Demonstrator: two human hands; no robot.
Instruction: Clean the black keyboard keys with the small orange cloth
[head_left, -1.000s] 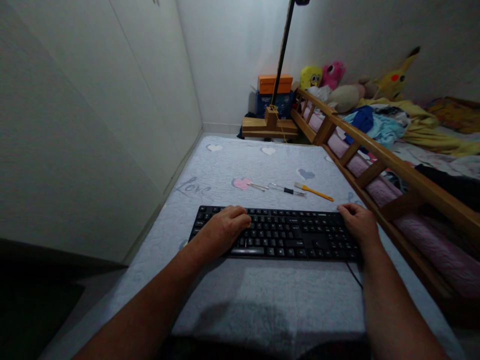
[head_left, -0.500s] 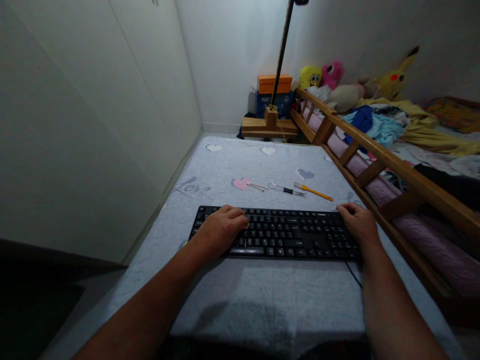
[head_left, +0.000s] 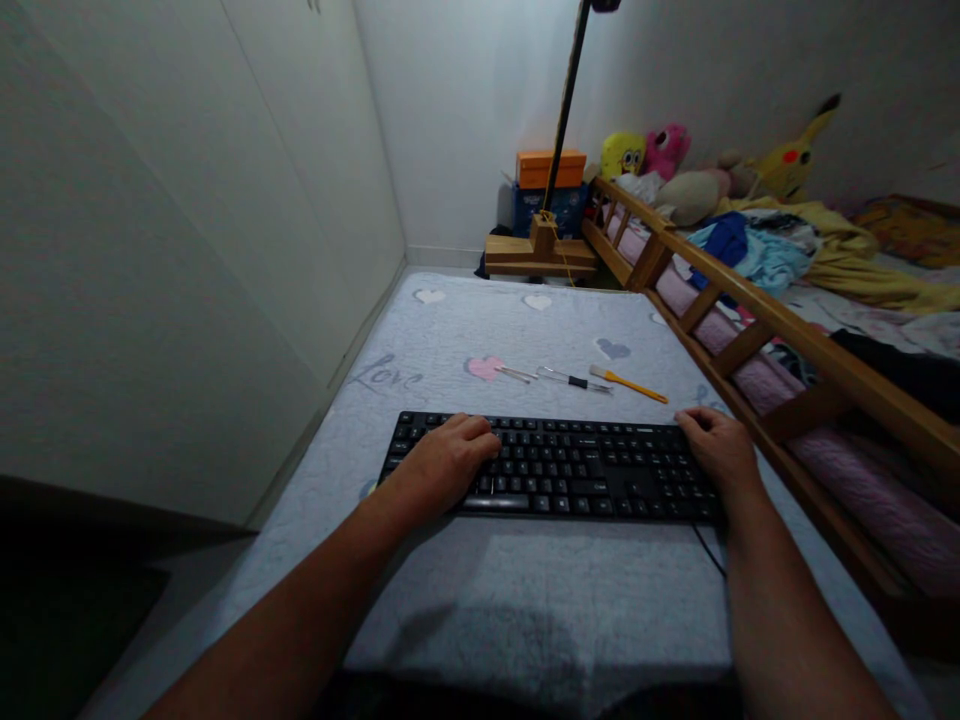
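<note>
A black keyboard (head_left: 570, 470) lies flat on the patterned bed cover, its keys facing up. My left hand (head_left: 454, 455) rests over its left half, fingers bent and close together on the keys. The fingertips partly hide one another, so whatever may be between them does not show. At the right end, my right hand (head_left: 716, 445) grips the keyboard's edge, thumb and fingers around the upper right corner. Beyond the keyboard lie cotton swabs (head_left: 516, 374), a wire tool with a black grip (head_left: 577, 382) and a small brush with a yellow handle (head_left: 634, 385).
The keyboard's cable (head_left: 709, 550) runs off beneath my right forearm. A wooden bed rail (head_left: 750, 290) borders the surface on the right, with clothes and plush toys behind it. A white cabinet (head_left: 187, 250) stands left; a wooden stand base (head_left: 540, 255) is at the far end.
Almost nothing differs. My left hand's fingertips have shifted very slightly over the keys; my right hand and the keyboard keep their places.
</note>
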